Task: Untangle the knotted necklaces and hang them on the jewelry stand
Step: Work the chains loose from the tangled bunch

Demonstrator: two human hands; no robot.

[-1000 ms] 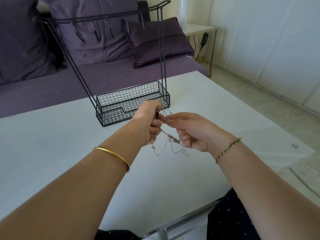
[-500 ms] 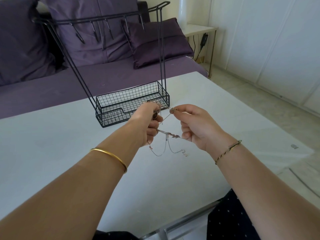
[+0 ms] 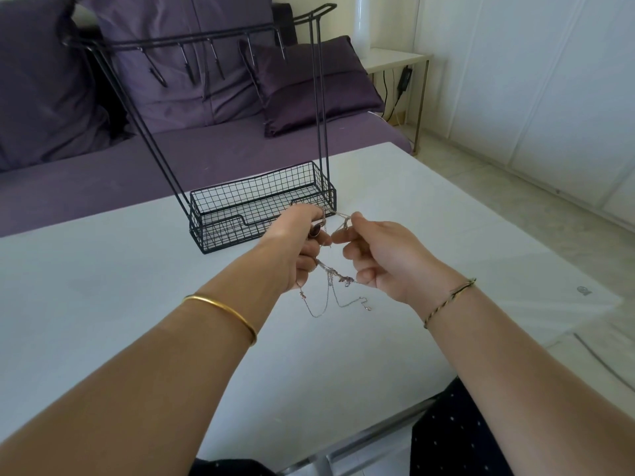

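Silvery necklaces (knotted midway), ends dangling, pinched by left hand, right hand

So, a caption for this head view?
Left hand and right hand hold tangled necklaces above the table, before a wire jewelry stand.

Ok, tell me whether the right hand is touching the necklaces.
Touching. The head view shows the right hand pinching a strand of the necklaces at its thumb and forefinger, with the knotted part running into its lower fingers.
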